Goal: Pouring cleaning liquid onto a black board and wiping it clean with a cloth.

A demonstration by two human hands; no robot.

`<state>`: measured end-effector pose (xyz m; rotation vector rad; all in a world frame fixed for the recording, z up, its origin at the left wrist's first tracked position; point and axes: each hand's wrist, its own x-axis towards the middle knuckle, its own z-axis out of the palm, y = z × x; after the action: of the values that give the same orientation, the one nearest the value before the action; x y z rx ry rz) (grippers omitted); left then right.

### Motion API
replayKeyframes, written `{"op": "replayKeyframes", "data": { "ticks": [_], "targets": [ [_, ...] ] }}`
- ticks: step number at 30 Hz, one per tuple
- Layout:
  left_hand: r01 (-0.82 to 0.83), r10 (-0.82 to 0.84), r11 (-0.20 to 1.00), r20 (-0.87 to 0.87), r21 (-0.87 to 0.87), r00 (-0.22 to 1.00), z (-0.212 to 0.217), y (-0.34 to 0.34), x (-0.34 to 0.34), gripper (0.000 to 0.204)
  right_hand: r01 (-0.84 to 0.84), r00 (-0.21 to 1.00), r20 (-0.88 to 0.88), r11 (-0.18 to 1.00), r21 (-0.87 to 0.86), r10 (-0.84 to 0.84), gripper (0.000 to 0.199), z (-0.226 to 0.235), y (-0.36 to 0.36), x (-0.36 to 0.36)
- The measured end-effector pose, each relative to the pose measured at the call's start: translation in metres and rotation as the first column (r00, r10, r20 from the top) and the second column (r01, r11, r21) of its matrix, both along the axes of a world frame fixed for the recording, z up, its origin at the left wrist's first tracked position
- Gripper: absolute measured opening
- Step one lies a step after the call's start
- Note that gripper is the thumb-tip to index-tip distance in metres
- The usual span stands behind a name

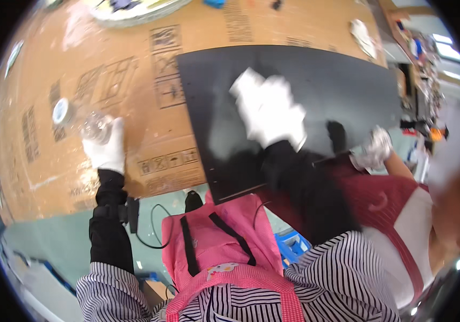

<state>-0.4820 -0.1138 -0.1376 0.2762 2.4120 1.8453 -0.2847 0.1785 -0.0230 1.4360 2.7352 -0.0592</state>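
Observation:
My left hand (106, 150), in a white glove, is closed around a clear bottle (96, 126) with a white cap (61, 111). The bottle tilts to the left above the cardboard-covered table (149, 129). A large black panel (214, 118) lies on the right part of the cardboard. Over its middle is my white-gloved right hand (281, 123), blurred by motion. Under its fingers is a white, crumpled shape that looks like a cloth (248, 86). The glove and the cloth blend together, so single fingers do not show.
Another person in a dark red apron (369, 209) stands close on my right, one gloved hand (374, 150) at the panel's near right edge. A round tray (133, 19) sits at the far edge, and a white glove or rag (363, 38) lies far right. A cable (152, 244) hangs by my left forearm.

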Motion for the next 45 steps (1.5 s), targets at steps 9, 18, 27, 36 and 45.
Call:
{"op": "replayKeyframes", "data": {
  "ticks": [9,18,27,36,45],
  "targets": [
    [-0.174,0.162,0.973,0.089,0.153,0.983,-0.022,-0.045,-0.003,0.038,-0.155,0.978,0.044,0.86,-0.487,0.202,0.03,-0.011,0.036,-0.009],
    [-0.056,0.055,0.998,0.081,0.007,0.995,-0.015,-0.002,-0.005,0.042,-0.177,0.975,0.094,0.961,-0.214,0.201,0.026,0.019,0.02,0.023],
    [-0.074,0.067,0.995,0.102,0.072,0.993,-0.015,-0.003,0.0,0.048,-0.317,0.906,0.052,0.756,-0.573,0.42,0.023,0.047,-0.004,-0.048],
    [-0.102,0.104,0.993,0.028,-0.063,0.994,-0.011,-0.003,-0.002,0.073,-0.782,0.619,0.005,0.616,0.093,0.785,0.01,-0.011,-0.04,-0.021],
    [-0.084,0.083,0.996,-0.036,-0.007,0.996,0.002,0.006,0.007,0.052,-0.754,0.638,-0.036,0.615,-0.229,0.769,0.02,0.005,0.021,-0.06]
  ]
}}
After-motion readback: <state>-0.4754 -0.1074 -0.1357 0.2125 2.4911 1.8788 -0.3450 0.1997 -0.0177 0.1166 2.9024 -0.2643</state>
